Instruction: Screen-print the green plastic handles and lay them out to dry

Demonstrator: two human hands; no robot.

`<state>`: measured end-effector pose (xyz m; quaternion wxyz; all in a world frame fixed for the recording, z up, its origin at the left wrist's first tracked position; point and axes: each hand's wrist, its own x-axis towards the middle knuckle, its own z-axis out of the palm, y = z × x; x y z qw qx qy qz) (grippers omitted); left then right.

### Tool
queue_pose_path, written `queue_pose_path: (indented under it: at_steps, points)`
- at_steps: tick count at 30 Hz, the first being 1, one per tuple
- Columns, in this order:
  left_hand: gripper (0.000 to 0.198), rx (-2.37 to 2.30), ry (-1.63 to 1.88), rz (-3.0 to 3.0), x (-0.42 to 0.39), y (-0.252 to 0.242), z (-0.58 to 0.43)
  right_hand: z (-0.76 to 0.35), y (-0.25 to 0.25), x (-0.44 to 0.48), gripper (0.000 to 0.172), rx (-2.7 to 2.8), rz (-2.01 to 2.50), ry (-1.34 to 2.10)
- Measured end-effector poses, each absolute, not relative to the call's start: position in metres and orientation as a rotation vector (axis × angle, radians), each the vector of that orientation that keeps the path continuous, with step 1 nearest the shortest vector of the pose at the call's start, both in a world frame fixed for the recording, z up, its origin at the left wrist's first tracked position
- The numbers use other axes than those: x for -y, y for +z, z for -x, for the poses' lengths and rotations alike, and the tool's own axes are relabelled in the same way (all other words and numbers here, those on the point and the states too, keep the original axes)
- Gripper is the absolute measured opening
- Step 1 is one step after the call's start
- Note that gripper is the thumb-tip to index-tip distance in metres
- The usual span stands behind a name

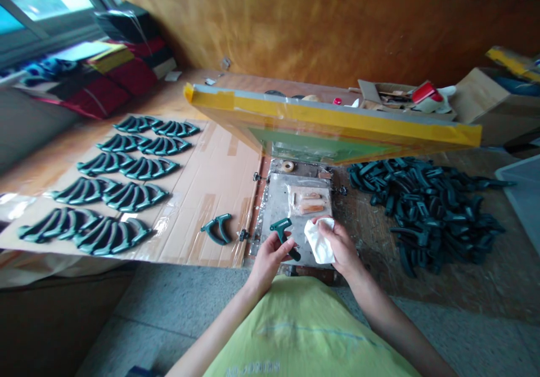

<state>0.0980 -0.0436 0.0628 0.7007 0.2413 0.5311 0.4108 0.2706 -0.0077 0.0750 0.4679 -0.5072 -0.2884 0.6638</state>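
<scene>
My left hand is closed on a dark green curved plastic part, held above the front of a grey metal plate. My right hand grips a crumpled white cloth right beside that part. A taped patch with orange-brown shapes lies on the plate just beyond my hands. Above it a printing screen with a yellow-taped frame is tilted up.
Rows of matching green parts lie spread on cardboard at the left, with one single part near the plate. A heap of dark parts fills the right. Boxes stand behind. A tape roll sits under the screen.
</scene>
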Motion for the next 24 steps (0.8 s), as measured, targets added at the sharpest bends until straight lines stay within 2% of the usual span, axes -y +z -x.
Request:
queue_pose_path:
  at_steps: [4,11,16,20,24]
  points:
    - [0.049,-1.155,0.931,-0.568,0.043,0.067,-0.103,-0.264,0.075,0.012,0.039,0.793,1.324,1.578]
    - [0.041,-1.159,0.967,-0.707,0.047,0.053,-0.108,-0.246,0.087,0.016,0.021,1.21,1.316,1.47]
    - [0.027,-1.253,0.874,-0.938,0.048,0.05,-0.108,-0.234,0.083,0.013,0.013,1.461,1.388,1.144]
    - [0.023,-1.363,0.798,-1.086,0.048,0.06,-0.11,-0.227,0.077,0.011,0.02,1.5,1.461,0.913]
    - [0.017,-1.472,0.761,-1.166,0.047,0.068,-0.109,-0.225,0.07,0.015,0.034,1.42,1.559,0.936]
